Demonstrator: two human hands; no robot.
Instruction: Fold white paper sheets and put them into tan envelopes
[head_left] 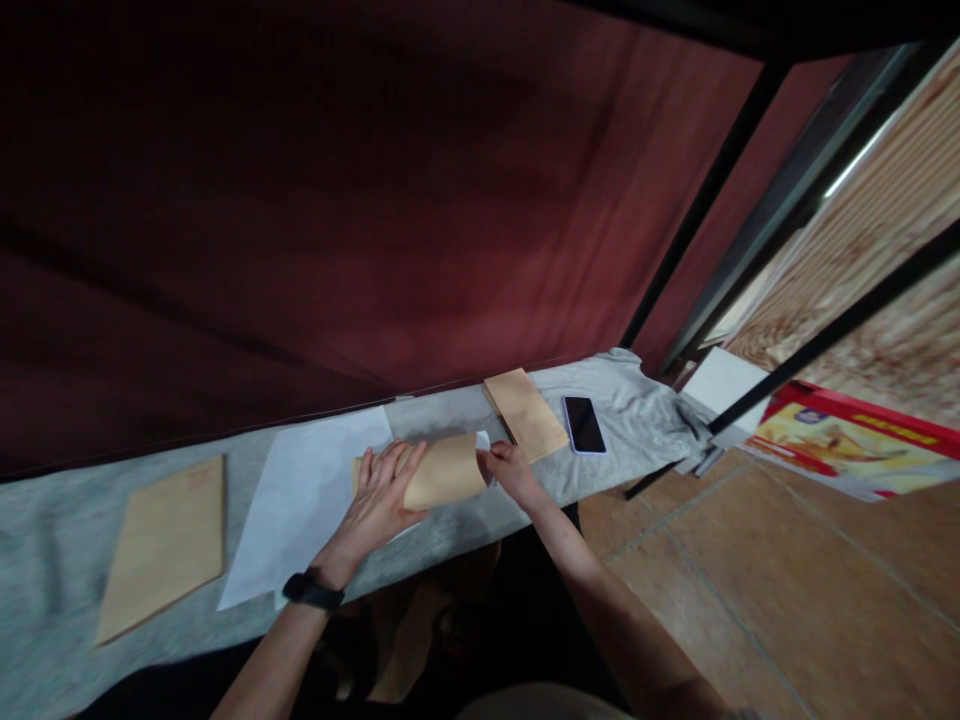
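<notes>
The right hand [510,470] was closed, seemingly pinching white paper [483,440] at the brown envelope [448,473]'s end; the left hand [384,495] spread open across the envelope, likely steadying it on the grey cloth [626,400]. Beyond its right end, the phone [585,425] lay clear of both hands.

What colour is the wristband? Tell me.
The wristband is black, seen best in the head view.

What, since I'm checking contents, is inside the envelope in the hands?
Some white paper shows at the right end of the envelope, by the right hand. Anything further in cannot be seen: the envelope and left hand cover it.
</notes>
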